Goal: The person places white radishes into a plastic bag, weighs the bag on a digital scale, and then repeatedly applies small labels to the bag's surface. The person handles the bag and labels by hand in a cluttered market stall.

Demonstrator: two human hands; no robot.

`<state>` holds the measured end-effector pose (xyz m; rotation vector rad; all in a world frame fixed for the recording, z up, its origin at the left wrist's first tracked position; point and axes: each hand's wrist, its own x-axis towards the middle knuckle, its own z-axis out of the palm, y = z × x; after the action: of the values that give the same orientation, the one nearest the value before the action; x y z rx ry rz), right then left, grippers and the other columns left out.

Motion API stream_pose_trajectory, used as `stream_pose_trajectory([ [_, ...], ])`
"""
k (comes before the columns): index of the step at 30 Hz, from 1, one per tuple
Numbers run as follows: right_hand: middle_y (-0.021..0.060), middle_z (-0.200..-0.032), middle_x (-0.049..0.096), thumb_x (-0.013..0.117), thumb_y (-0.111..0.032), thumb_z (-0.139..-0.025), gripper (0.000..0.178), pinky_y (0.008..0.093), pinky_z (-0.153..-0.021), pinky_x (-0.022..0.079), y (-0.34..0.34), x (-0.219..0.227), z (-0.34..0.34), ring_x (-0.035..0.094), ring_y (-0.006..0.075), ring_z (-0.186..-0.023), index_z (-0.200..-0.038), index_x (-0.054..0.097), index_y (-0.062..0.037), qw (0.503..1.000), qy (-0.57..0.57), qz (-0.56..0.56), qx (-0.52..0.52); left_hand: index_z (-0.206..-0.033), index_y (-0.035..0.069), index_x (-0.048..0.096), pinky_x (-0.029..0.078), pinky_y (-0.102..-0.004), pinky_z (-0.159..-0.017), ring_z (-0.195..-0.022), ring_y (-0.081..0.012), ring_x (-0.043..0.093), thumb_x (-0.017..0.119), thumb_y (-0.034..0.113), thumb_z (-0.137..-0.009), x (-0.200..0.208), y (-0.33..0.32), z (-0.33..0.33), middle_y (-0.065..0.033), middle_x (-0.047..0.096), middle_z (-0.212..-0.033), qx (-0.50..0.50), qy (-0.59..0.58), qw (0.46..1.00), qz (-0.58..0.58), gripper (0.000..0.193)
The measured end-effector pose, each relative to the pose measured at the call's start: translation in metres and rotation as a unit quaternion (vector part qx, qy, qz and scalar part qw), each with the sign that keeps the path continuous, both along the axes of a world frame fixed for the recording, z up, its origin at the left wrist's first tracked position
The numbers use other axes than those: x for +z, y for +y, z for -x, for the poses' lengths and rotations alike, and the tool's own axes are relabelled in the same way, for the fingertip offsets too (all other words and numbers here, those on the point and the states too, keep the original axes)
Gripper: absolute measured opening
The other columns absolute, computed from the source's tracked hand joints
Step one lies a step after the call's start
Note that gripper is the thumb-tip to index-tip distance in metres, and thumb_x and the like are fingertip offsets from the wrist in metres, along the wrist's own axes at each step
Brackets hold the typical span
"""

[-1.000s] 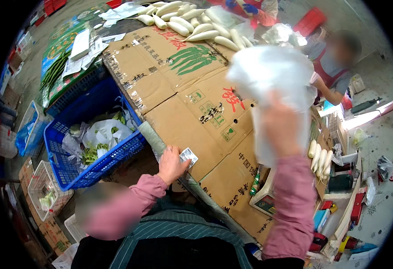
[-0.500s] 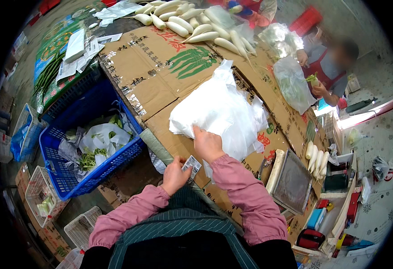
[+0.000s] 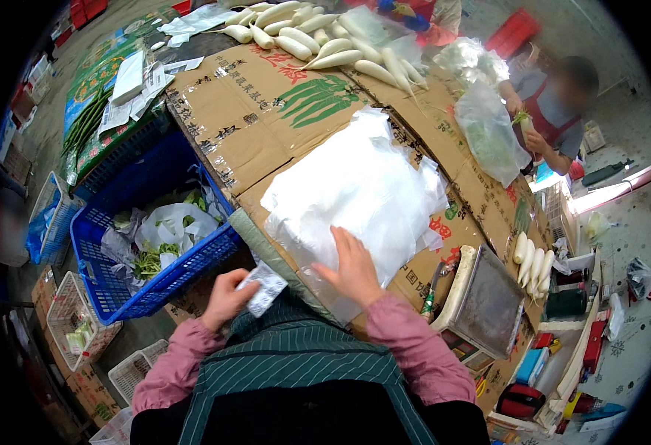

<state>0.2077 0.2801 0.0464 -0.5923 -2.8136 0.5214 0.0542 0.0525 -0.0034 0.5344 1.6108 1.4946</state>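
My left hand is closed on a small white printed label, pinched by its edge near the front of the cardboard-covered table. A stack of white plastic bags lies spread on the cardboard. At the near edge of that stack, my right hand rests with fingers spread and thumb apart, touching the plastic. Just left of the table, a blue plastic crate holds bagged leafy greens.
White radishes are heaped at the far end, several more at the right. A scale stands right of my arm, beside a tool box. Across the table, a person handles a radish. Long green beans lie far left.
My left hand has moved left and down with the label. My right hand has opened from a pinch at the bags, whose near edge now spreads closer to me.
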Motion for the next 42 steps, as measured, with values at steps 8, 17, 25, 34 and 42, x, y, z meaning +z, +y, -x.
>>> stream_pose_trajectory([
  [8, 0.0193, -0.127, 0.05, 0.062, -0.032, -0.086, 0.052, 0.043, -0.096, 0.039, 0.029, -0.044, -0.034, 0.048, 0.0334, -0.116, -0.126, 0.051, -0.0018, 1.0, 0.005, 0.007, 0.01, -0.094, -0.005, 0.064, 0.043, -0.0215, -0.058, -0.066, -0.0045, 0.053, 0.063, 0.01, -0.086, 0.039, 0.013, -0.003, -0.0002, 0.063, -0.077, -0.019, -0.024, 0.999, -0.033, 0.016],
  [17, 0.0087, -0.103, 0.062, 0.061, -0.006, -0.088, 0.027, 0.0258, -0.075, 0.051, 0.072, -0.026, -0.093, 0.06, 0.0122, -0.087, -0.113, 0.058, 0.0015, 0.892, 0.244, 0.309, -0.223, -0.087, -0.003, 0.067, 0.044, -0.0263, -0.051, -0.056, -0.0079, 0.055, 0.064, 0.015, -0.083, 0.036, 0.071, -0.038, -0.0072, 0.063, -0.063, -0.116, 0.115, 0.984, 0.065, 0.019],
  [25, 0.0076, -0.083, 0.065, 0.06, -0.004, -0.087, 0.016, 0.0258, -0.067, 0.051, 0.061, -0.004, -0.093, 0.061, 0.0131, -0.072, -0.101, 0.064, 0.0016, 0.935, 0.22, 0.214, -0.176, -0.083, -0.002, 0.069, 0.045, -0.0311, -0.047, -0.048, -0.0168, 0.06, 0.067, 0.023, -0.082, 0.043, 0.128, -0.06, -0.0151, 0.063, -0.059, -0.164, 0.166, 0.966, 0.111, 0.026],
  [34, 0.011, -0.079, 0.064, 0.062, -0.003, -0.083, 0.013, 0.029, -0.06, 0.049, 0.062, -0.007, -0.095, 0.062, 0.0213, -0.066, -0.096, 0.065, -0.001, 0.942, 0.209, 0.219, -0.145, -0.077, -0.004, 0.067, 0.04, -0.0321, -0.045, -0.044, -0.0137, 0.049, 0.069, 0.022, -0.082, 0.042, 0.099, -0.067, -0.0158, 0.057, -0.055, -0.214, 0.172, 0.957, 0.096, 0.026],
  [42, 0.0115, -0.078, 0.063, 0.062, -0.003, -0.082, 0.013, 0.0303, -0.058, 0.049, 0.046, -0.014, -0.086, 0.062, 0.0224, -0.065, -0.095, 0.065, -0.0017, 0.943, 0.201, 0.244, -0.103, -0.076, -0.004, 0.067, 0.038, -0.0289, -0.043, -0.045, -0.0104, 0.049, 0.069, 0.022, -0.083, 0.031, 0.093, -0.072, -0.0146, 0.054, -0.052, -0.171, 0.228, 0.953, 0.099, 0.027],
])
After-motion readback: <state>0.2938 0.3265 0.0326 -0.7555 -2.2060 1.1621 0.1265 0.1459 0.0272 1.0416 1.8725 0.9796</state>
